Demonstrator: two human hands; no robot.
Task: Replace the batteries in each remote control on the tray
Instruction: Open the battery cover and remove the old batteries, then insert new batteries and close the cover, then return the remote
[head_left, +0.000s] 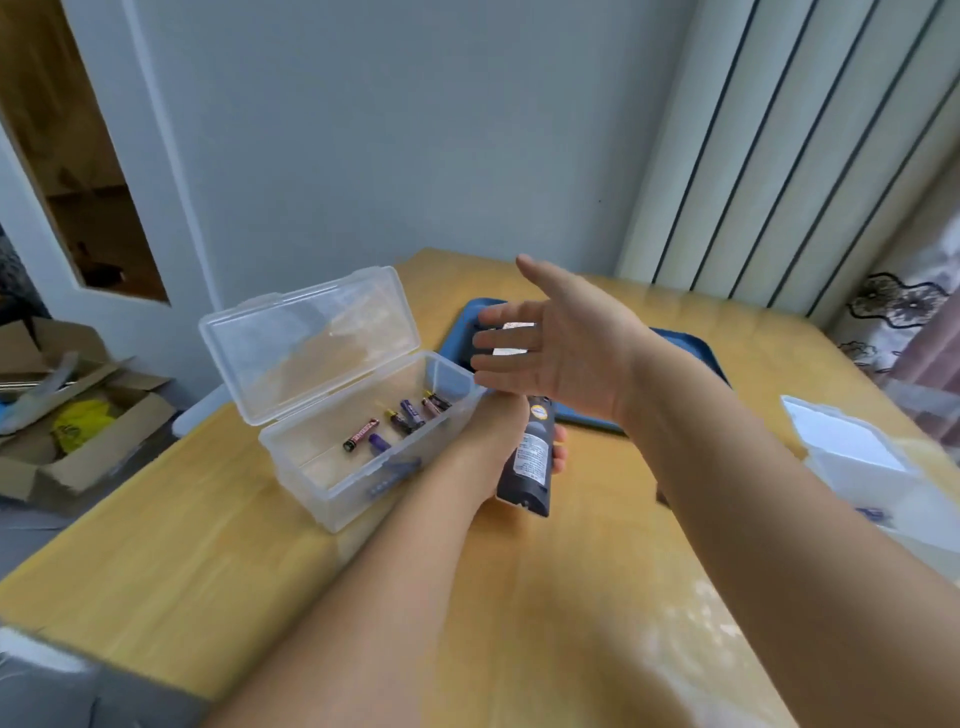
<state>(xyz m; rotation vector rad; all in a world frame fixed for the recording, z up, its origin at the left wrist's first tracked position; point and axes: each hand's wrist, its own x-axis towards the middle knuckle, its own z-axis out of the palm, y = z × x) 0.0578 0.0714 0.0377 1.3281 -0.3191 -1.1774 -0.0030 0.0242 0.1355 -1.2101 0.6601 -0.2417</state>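
Note:
My left hand (501, 441) grips a dark remote control (529, 460) held back side up above the wooden table, its label facing me. My right hand (561, 340) hovers open, palm up and fingers spread, just above the remote and over the blue tray (691, 345). Another dark object (511, 327) lies on the tray, mostly hidden behind my right fingers. To the left stands a clear plastic box (322, 467) with its lid up, holding several small batteries (400, 421).
A second clear container (857, 457) sits at the table's right edge with a small purple item in it. Cardboard boxes (67, 415) lie on the floor at left. A wall and radiator stand behind the table.

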